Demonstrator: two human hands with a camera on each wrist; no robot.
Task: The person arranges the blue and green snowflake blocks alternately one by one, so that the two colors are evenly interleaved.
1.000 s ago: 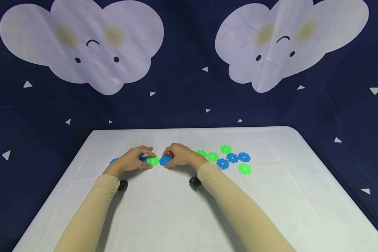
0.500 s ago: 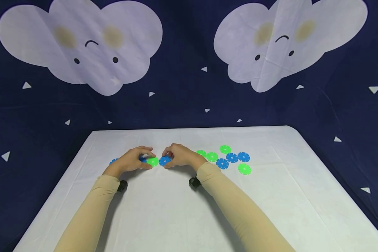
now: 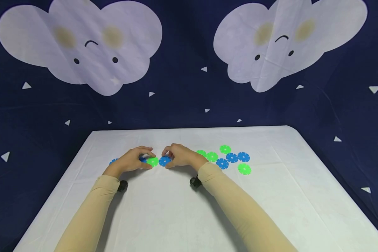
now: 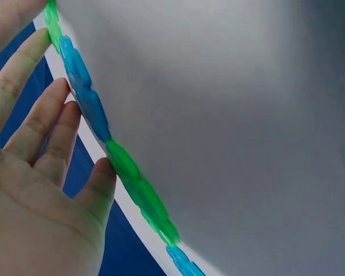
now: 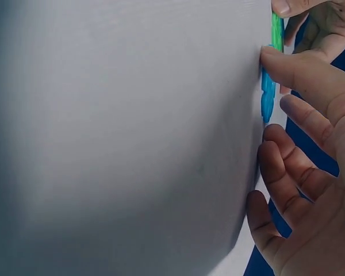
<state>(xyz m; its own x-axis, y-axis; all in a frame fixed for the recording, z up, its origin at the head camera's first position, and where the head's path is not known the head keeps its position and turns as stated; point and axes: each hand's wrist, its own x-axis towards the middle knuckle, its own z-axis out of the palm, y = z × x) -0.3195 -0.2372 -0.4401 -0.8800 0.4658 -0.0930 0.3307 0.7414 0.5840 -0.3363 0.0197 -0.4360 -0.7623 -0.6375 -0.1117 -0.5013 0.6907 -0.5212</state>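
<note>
Near the table's far side, my left hand holds a green notched plastic disc flat, thumb at its near edge and index finger at its far edge. To its right, the thumb and fingers of my right hand pinch a blue notched disc. These discs sit edge to edge; whether their notches interlock I cannot tell. A row of discs runs under the left hand, with a blue disc and a green disc in the left wrist view. The right wrist view shows the pinched blue disc edge-on.
Right of the hands lie several loose discs, among them a green disc, a blue disc and a nearer green disc. A white cloth covers the table. Behind hangs a dark blue curtain with clouds.
Over the last second the hands stay nearly still. The right hand and its blue disc have shifted very slightly left, closer to the green disc.
</note>
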